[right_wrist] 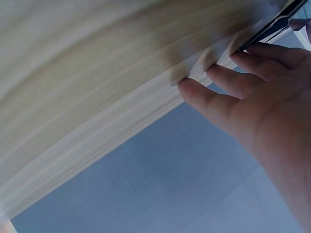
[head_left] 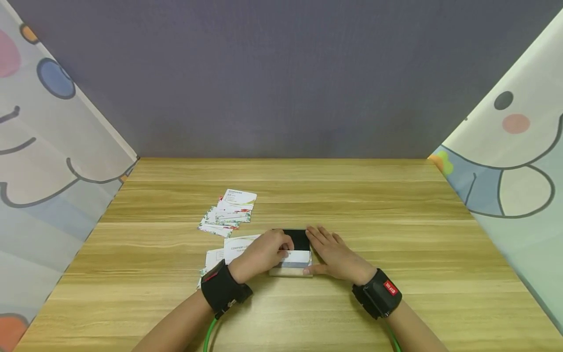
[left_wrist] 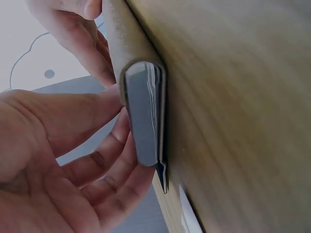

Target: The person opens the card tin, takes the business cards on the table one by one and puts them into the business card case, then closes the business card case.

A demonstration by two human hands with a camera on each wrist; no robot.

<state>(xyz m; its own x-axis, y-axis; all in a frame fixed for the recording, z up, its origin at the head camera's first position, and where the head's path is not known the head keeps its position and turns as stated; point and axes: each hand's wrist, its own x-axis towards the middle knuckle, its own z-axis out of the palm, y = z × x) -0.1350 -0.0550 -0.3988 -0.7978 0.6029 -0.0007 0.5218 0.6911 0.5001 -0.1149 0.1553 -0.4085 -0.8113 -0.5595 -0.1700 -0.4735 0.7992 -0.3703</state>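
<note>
A card holder book [head_left: 301,239] with black pages and a beige cover lies open on the table between both hands. A white business card [head_left: 301,256] sits on its page, near the lower edge. Over the page's left side, my left hand [head_left: 263,252] bends its thumb and index finger together at that card's upper edge. The left wrist view shows the left fingertips [left_wrist: 127,138] against the holder's grey face, beside its stacked pages. With fairly straight fingers, my right hand [head_left: 340,259] rests along the holder's right edge, its thumb at the lower corner.
Several printed cards [head_left: 239,197] lie overlapping in a fanned pile at the back left. More white cards [head_left: 239,246] lie left of the holder, partly hidden by the left hand. A grey panel [head_left: 281,78] stands behind the wooden table [head_left: 374,195].
</note>
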